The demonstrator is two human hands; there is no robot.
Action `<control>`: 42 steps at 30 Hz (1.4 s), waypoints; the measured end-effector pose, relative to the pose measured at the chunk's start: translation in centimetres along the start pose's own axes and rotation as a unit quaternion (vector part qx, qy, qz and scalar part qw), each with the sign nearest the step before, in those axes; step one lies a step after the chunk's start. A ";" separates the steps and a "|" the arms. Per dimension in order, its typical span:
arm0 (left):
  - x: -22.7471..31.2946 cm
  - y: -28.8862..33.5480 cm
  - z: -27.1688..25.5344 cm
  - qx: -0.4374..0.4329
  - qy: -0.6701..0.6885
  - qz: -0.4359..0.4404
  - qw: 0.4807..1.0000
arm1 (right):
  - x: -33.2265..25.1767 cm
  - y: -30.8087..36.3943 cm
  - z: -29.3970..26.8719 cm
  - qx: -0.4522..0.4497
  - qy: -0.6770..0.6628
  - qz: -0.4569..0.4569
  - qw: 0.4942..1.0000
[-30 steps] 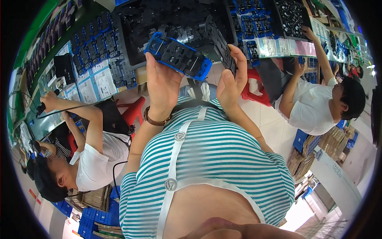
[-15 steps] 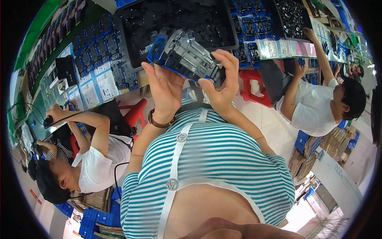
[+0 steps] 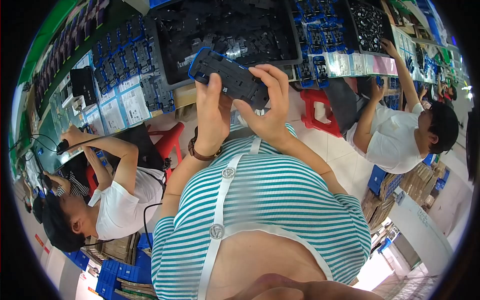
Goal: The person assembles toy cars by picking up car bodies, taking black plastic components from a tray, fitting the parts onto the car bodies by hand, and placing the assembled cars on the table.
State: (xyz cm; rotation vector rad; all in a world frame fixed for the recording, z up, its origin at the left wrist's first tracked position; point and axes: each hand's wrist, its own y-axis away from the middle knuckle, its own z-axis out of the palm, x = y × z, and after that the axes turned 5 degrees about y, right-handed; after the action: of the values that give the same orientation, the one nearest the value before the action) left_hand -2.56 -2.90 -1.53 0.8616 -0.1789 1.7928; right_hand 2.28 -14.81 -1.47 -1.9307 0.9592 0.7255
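Observation:
Between my two hands is a black toy-car chassis (image 3: 232, 77) with a blue rim at its far left end, held tilted above the table's front edge. Its flat black face shows now. My left hand (image 3: 212, 112) grips the left end, thumb pressed on the flat face and the other fingers hidden behind. On the right end, my right hand (image 3: 272, 102) is closed with thumb and fingers at the edge. Just beyond the chassis lies a large black tray (image 3: 294, 37) heaped with black parts.
Rows of similar blue-and-black pieces (image 3: 120, 62) lie left of the tray, and more such pieces (image 3: 320, 30) to its right. Another tray of small parts (image 3: 367, 25) is farther right. Co-workers in white shirts sit on both sides. Red stools (image 3: 312, 112) stand near the table.
The chassis has been turned over in my hands, from its ribbed grey inner side to its flat black side. My left thumb has moved onto it.

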 end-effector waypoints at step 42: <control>-0.5 -1.8 -0.2 -0.024 -0.025 0.100 0.994 | 1.0 -0.7 0.1 -0.108 -0.385 0.340 0.851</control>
State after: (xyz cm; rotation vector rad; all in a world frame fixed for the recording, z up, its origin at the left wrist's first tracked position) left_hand -1.06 -2.41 -2.49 0.8801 -0.3508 1.9439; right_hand 3.44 -14.80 -2.02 -1.2061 1.0368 1.9087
